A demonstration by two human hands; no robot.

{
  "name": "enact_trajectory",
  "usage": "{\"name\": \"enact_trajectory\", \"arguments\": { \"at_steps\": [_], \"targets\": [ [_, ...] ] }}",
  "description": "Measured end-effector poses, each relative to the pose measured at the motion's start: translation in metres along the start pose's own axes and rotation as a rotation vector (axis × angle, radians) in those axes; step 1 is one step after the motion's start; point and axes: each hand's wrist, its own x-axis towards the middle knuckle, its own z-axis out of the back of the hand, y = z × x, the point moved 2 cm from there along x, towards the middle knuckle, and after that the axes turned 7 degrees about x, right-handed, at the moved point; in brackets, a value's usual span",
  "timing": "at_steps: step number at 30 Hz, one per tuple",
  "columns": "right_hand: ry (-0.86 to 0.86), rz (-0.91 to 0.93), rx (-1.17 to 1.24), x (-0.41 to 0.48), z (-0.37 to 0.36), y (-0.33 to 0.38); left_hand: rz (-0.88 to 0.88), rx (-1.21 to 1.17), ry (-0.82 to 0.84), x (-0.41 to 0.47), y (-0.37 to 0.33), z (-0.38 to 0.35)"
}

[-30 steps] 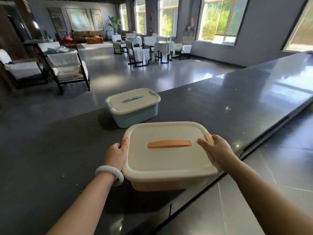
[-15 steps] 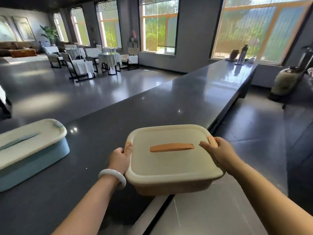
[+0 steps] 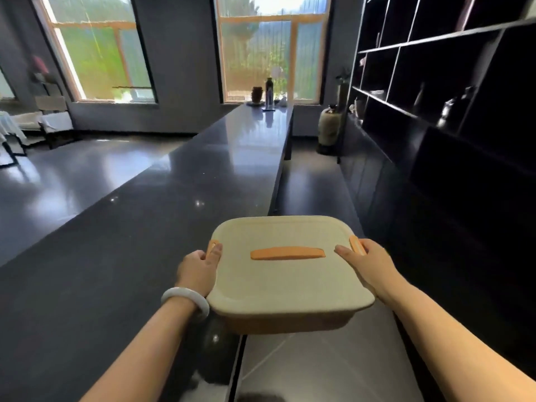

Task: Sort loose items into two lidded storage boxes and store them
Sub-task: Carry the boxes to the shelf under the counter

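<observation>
Cream-lidded box (image 3: 285, 281) gripped by both hands (image 3: 198, 271) (image 3: 369, 264).

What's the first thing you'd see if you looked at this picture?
The cream-lidded box with its orange handle sits low in the middle, gripped at its sides by the left hand and the right hand. A white bangle circles the left wrist. Behind, a long, shiny dark counter runs toward bright windows, with dark shelves on the right.
</observation>
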Motion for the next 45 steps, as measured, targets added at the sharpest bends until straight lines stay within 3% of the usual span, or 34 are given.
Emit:
{"name": "enact_trajectory", "arguments": {
  "at_steps": [9, 21, 38, 45],
  "targets": [
    [-0.133, -0.076, -0.016, 0.191, 0.05, -0.031, -0.107, 0.054, 0.14, 0.177, -0.099, -0.151],
    [-0.145, -0.116, 0.003, 0.513, 0.122, -0.05, -0.072, 0.07, 0.146, 0.403, -0.269, -0.341],
    [-0.363, -0.174, 0.143, 0.976, 0.13, -0.059, -0.248, 0.031, 0.257, 0.824, -0.49, -0.566],
    [-0.372, -0.172, 0.172, 1.161, 0.141, -0.081, -0.272, 0.09, 0.3, 0.981, -0.565, -0.676]
  ]
}}
